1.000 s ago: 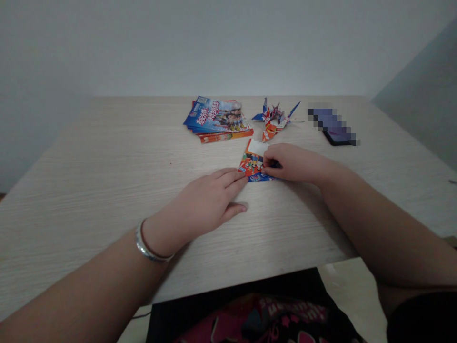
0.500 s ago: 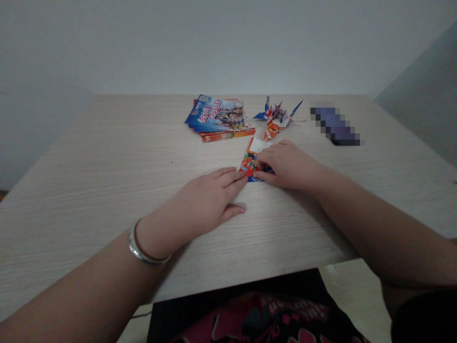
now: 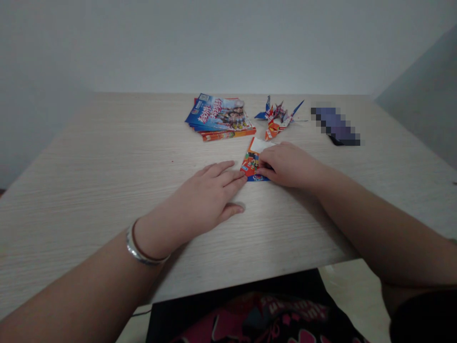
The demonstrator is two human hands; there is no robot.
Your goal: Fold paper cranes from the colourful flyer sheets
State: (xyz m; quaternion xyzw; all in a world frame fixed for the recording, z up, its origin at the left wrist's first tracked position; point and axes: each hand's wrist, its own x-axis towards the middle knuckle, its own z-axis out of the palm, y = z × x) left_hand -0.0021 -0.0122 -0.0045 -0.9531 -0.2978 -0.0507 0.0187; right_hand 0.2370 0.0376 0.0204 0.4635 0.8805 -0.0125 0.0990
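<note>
A small folded sheet of printed paper (image 3: 250, 163), red, orange and blue with a white patch, lies flat on the table under my hands. My left hand (image 3: 209, 197) is spread out palm down, its fingertips resting on the paper's left corner and its thumb apart. Over the paper's right side, my right hand (image 3: 291, 164) has curled fingers, with thumb and forefinger close together on the sheet. That hand hides the right part of the paper. Just beyond the sheet stand folded paper cranes (image 3: 274, 119) in red, blue and white, touching or overlapping each other.
A fanned stack of printed leaflets (image 3: 221, 116) lies at the back, left of the cranes. A pixelated dark object, seemingly a phone (image 3: 335, 126), is at the back right. The pale wooden table (image 3: 107, 157) meets the wall behind.
My left forefinger has lifted and spread away from the other fingers. My right hand has slid slightly to the right, uncovering a little more of the paper.
</note>
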